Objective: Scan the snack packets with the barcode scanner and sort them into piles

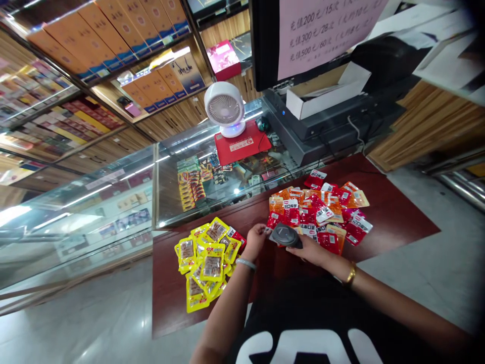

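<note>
Holding a dark round device between both hands, the person stands at the near edge of a dark red bench. The left hand grips the device's left edge with fingers curled around it, and the right hand closes on its right side from beneath. Just left of the device lies a heap of yellow snack packets; just beyond and right of it spreads a pile of red and orange snack packets, some touching the device. Farther beyond the device, a small white fan sits on a red box atop a glass display case.
</note>
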A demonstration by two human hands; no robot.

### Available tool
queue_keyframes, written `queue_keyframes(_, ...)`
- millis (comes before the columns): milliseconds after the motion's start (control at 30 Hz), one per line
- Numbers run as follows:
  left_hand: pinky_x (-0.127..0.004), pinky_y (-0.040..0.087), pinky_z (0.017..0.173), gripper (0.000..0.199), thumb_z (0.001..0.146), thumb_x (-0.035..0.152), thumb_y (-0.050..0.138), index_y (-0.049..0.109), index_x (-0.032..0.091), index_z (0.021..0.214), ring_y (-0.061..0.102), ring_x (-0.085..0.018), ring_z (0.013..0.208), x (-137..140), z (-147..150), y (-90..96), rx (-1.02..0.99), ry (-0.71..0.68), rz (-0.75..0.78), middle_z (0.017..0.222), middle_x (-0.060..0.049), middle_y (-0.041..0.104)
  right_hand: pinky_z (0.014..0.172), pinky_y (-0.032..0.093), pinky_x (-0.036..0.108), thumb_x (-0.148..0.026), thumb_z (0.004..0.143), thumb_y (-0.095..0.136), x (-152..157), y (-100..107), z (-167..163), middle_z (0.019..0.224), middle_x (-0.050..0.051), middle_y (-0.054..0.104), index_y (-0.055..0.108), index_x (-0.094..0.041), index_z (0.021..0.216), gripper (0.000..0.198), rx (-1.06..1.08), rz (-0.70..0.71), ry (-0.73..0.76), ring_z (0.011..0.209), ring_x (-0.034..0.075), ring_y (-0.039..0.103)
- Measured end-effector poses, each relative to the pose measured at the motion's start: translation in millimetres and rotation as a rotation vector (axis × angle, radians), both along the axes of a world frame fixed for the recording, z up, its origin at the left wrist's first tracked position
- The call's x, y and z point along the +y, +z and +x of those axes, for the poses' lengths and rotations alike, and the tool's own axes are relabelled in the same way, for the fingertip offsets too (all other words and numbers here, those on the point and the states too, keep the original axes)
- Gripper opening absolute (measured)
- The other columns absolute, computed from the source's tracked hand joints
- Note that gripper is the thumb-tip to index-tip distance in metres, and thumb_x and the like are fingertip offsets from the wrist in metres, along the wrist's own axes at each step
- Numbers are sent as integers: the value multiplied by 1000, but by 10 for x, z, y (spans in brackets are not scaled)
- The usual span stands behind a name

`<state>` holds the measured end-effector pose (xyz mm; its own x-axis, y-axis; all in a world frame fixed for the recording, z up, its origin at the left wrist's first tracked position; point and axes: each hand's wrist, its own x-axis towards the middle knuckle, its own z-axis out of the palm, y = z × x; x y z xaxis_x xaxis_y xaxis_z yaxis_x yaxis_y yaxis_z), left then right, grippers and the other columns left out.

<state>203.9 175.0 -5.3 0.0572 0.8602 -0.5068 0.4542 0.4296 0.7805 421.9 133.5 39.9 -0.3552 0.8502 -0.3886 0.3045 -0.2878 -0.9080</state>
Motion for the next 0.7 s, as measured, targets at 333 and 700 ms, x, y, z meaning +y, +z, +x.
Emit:
queue_keyframes(333,-57,14,116,94,81,56,60,28,-2,148,17,-42,146,-226,-445,80,1008,-188,-16,150,-34,29,84,54,44,-46,72,74,-35,39,-32,87,6,78,72,-20,106,43,37,-48,-23,93,33,70)
queue_keyframes(700,-55,13,117,100,81,63,56,16,8,155,17,-40,147,-181,-276,51,837,-486,38,154,-30,26,97,49,49,-45,75,72,-53,-136,-21,109,9,76,70,-18,113,47,34,-14,38,105,33,68)
